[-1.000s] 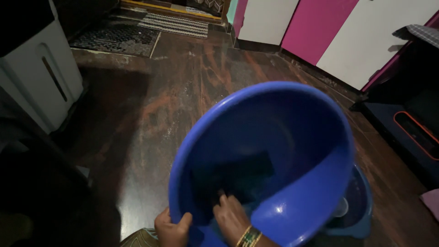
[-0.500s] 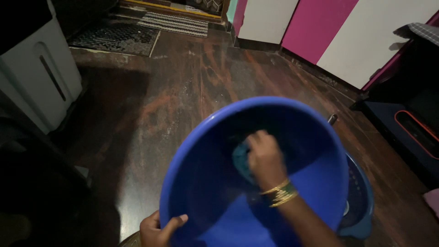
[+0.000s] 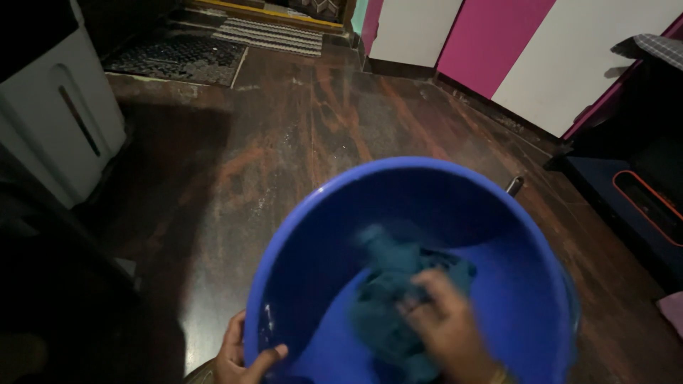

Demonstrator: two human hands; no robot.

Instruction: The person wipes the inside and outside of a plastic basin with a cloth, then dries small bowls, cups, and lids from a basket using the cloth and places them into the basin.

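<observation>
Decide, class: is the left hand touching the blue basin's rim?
Touching. The head view shows the left hand with its thumb hooked over the blue basin's rim.

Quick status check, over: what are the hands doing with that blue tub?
Left hand grips blue tub rim. Right hand inside, closed on dark teal cloth, blurred. Nothing in the way.

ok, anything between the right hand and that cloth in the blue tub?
Nothing visible. The right hand is already inside the blue tub, its fingers on the dark teal cloth; motion blur hides the exact grip. The left hand holds the tub's near rim, well clear of the cloth.
</observation>
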